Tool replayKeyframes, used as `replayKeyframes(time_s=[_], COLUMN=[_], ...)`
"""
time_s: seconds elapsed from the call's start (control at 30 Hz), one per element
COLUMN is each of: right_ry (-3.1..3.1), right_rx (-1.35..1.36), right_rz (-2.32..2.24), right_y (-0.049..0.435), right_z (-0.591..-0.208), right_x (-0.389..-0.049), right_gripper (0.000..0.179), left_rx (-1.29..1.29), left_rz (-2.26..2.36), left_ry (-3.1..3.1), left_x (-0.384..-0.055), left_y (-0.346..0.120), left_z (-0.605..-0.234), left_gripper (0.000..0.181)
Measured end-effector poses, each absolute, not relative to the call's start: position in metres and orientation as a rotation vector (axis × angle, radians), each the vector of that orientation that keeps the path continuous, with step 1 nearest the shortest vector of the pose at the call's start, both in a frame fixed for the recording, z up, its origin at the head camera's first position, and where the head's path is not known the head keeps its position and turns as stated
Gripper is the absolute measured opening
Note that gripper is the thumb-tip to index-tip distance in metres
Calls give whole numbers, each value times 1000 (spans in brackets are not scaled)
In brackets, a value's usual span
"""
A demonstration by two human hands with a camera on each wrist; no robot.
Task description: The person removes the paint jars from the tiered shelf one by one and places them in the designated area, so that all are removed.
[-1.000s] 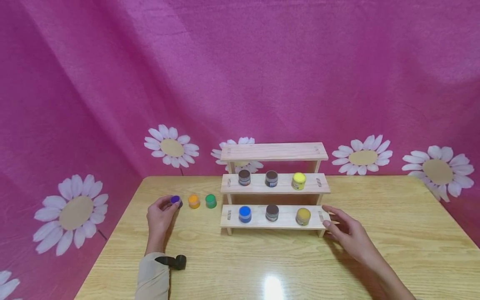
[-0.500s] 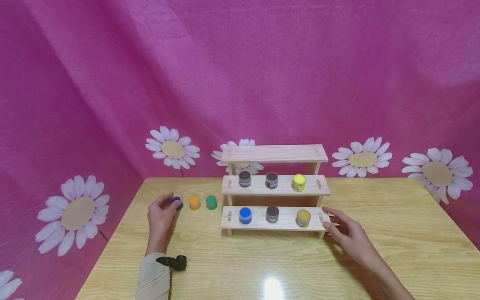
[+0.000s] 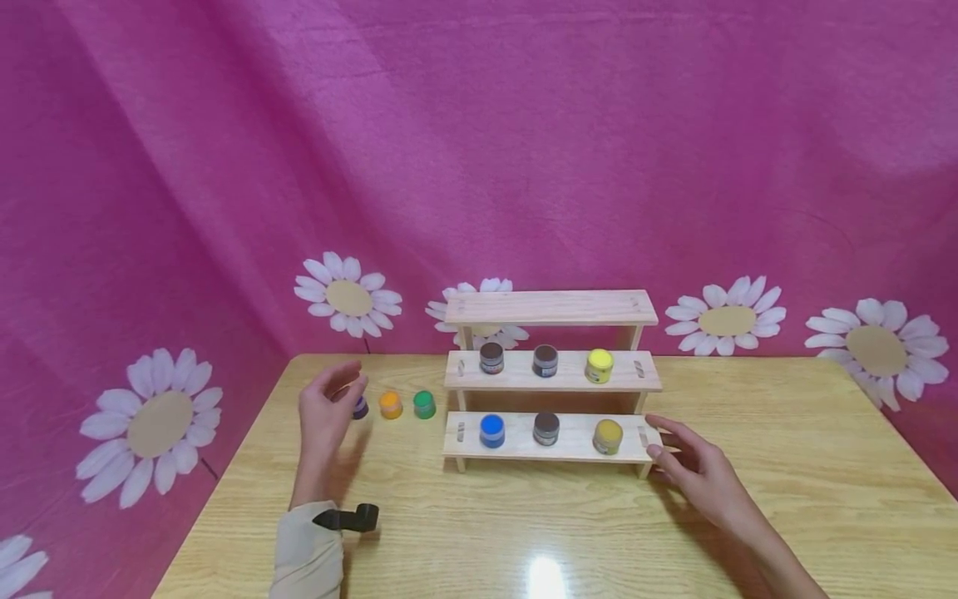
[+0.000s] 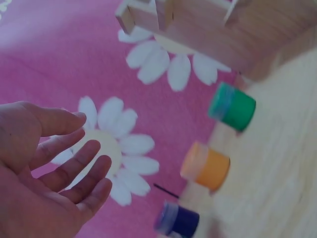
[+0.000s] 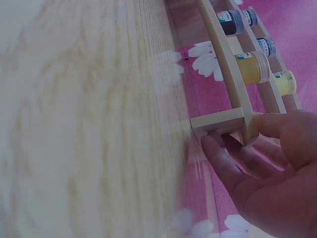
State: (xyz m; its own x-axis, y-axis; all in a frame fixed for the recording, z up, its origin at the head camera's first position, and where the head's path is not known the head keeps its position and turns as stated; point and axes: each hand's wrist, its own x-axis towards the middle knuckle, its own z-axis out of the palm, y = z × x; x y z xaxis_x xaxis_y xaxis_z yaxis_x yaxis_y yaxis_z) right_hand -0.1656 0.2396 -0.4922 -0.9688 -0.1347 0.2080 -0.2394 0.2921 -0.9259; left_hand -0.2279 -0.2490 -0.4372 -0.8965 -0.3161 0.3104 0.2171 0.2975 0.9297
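Observation:
My left hand (image 3: 328, 416) hovers beside a small purple paint jar (image 3: 362, 408), holding nothing. In the left wrist view its fingers are loosely bent and stand apart from the jar. To the right of the purple jar, an orange paint jar (image 3: 391, 405) and a green paint jar (image 3: 424, 404) stand in a row on the table. My right hand (image 3: 699, 474) holds the right end of the lowest step of a three-tier wooden shelf (image 3: 516, 449). In the right wrist view the thumb lies at the board's edge and the fingers (image 5: 223, 161) reach round the end support.
On the lowest step sit a blue jar (image 3: 491, 431), a dark jar (image 3: 546, 428) and a mustard jar (image 3: 608, 436). The middle step bears two dark jars and a yellow jar (image 3: 599, 366). Behind the table (image 3: 793, 433) hangs a pink curtain (image 3: 524, 150) with daisies.
My left hand has let go of the purple jar and lifted slightly away from it; the jar stays on the table. My right hand keeps its place on the shelf.

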Motion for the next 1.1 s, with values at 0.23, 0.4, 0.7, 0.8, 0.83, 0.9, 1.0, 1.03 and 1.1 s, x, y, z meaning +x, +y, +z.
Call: replayKeyframes(time_s=[0.23, 0.4, 0.7, 0.8, 0.83, 0.9, 1.0, 1.03, 1.1], right_ry=[-2452, -2431, -2418, -2418, -2418, -2421, -2424, -2427, -2433], right_rx=[363, 388, 393, 391, 391, 390, 382, 377, 373], right_rz=[1781, 1784, 1788, 1791, 1794, 1792, 1794, 1795, 1799], right_y=[240, 241, 239, 239, 239, 238, 239, 239, 239], right_z=[-493, -493, -494, -495, -495, -496, -495, -495, -495], right_x=[-166, -167, -166, -166, -166, -166, -166, -167, -167], right_gripper=[44, 43, 42, 42, 42, 42, 43, 43, 44], left_rx=[-29, -86, -162, -181, -187, -205, -230, -237, -246], left_rz=[-1694, -1742, -1771, -1781, -1783, -1786, -1733, -1700, -1629], left_ry=[-2111, -2102, -2089, -2093, -2095, -2097, -2138, -2157, -2203], left_x=[-222, -220, -219, -218, -218, -219, -219, -219, -219], left_y=[-230, -217, -200, -192, -189, -183, -172, -168, -162], left_z=[-423, -418, -416, -415, -415, -416, -416, -416, -417], left_gripper=[28, 26, 27, 28, 28, 29, 30, 31, 32])
